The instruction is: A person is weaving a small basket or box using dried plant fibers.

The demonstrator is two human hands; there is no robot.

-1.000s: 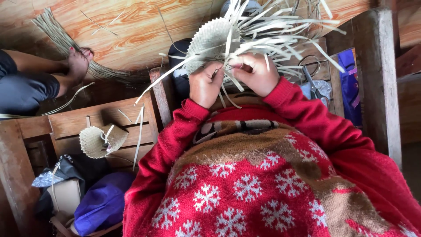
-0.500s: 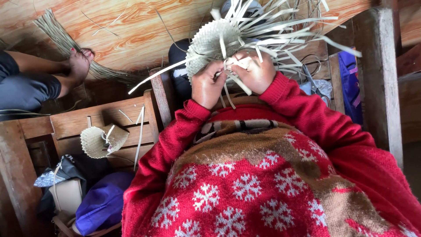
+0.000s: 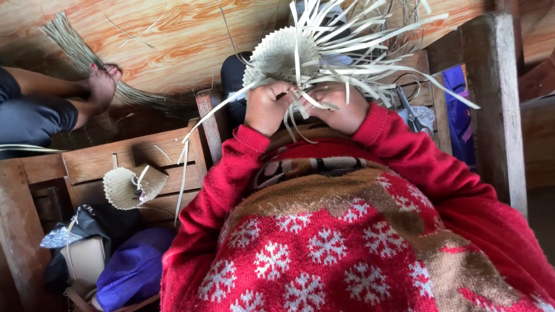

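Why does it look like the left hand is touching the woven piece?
Touching: the head view shows the left hand gripping strips of the woven piece.

The woven piece [image 3: 283, 55] sits above both hands, its loose strips [image 3: 370, 52] fanning out to the right. The left hand [image 3: 267, 108] and right hand [image 3: 338, 110] lie side by side just below it. Scissors [image 3: 411, 112] rest right of the right hand. A small woven piece [image 3: 132, 186] lies on the wooden bench [image 3: 87, 164] at left, above a bag [image 3: 134, 268].
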